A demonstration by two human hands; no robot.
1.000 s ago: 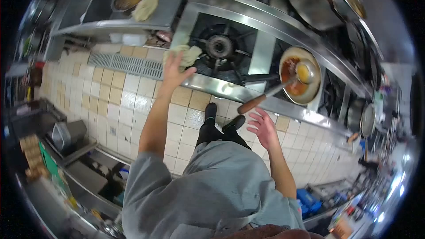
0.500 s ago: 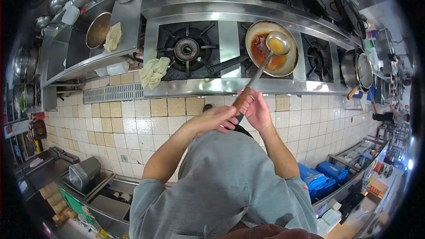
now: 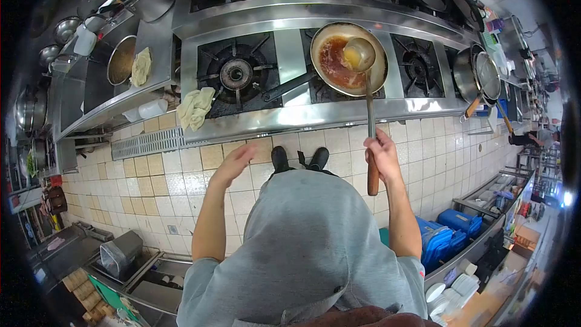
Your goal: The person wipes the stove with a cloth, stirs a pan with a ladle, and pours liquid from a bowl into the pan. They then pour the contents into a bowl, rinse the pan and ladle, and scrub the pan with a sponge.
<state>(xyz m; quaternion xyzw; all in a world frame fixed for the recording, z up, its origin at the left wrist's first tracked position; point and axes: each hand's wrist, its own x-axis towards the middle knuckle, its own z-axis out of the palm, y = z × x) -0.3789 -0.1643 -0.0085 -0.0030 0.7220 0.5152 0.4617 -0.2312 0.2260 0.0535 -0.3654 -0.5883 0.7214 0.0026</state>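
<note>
Head view presents the ladle as a round, polished metal bowl on a long metal shaft that ends in a smooth brown wooden grip. Our right hand is closed around the handle, near the junction of shaft and wood; the wooden end extends from the hand toward our body. The ladle bowl lies forward of this hand, over the far right part of the pan, and contains yellow liquid; whether it touches the pan interior we cannot tell. The pan is round and shallow, with a pale, stained inner wall, a glossy red-brown sauce and a long dark handle directed to our left. It sits on the metal stove, forward of and between our hands. Our left hand is open, fingers loosely extended, well apart from the ladle. Nearest it, on the stove's front left corner, lies a crumpled, soft, pale cloth beside a black cast burner. Farther left, a round metal bowl stands beside a second folded cloth on the counter.
</note>
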